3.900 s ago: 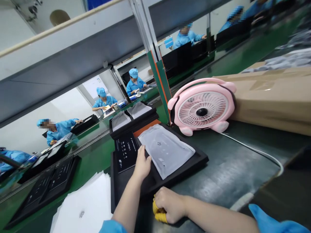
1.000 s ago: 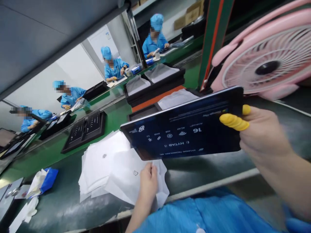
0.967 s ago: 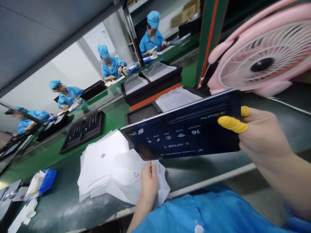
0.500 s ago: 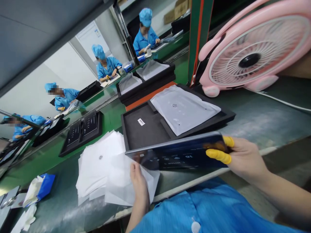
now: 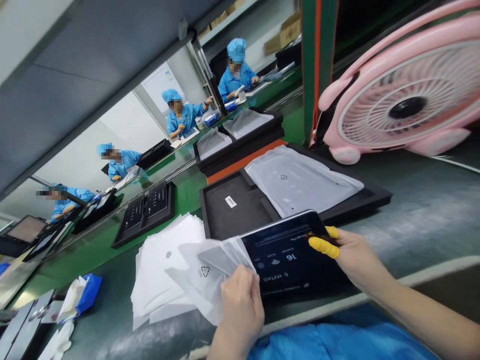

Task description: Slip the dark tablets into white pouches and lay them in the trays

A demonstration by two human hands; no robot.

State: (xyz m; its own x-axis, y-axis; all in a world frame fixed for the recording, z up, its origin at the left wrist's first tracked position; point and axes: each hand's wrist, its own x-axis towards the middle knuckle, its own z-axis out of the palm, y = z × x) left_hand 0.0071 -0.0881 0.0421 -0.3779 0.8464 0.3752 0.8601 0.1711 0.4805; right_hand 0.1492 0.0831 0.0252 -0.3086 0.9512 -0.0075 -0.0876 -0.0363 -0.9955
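My right hand (image 5: pixel 348 252), with yellow finger cots on thumb and finger, grips the right end of a black tablet (image 5: pixel 287 255) whose front carries white print. My left hand (image 5: pixel 242 300) is closed on a translucent plastic sleeve (image 5: pixel 210 270) with a recycling mark. The sleeve's mouth covers the tablet's left end. Under and left of the sleeve lies a stack of white sleeves (image 5: pixel 157 280). Behind the tablet is a black foam tray (image 5: pixel 234 220); its left compartment shows a small white label, and a bagged flat item (image 5: pixel 300 180) rests on its right side.
A pink fan (image 5: pixel 405 100) stands at the right. Further back are stacked trays with bagged items (image 5: pixel 240 135) and a tray with two tablets (image 5: pixel 142 212). A blue packet (image 5: pixel 88 295) lies at the left. Several co-workers in blue sit across the green bench.
My left hand has picked up a sleeve from the stack and brought it over the tablet's left end. The tablet has tilted so more of its front shows. The camera view has shifted.
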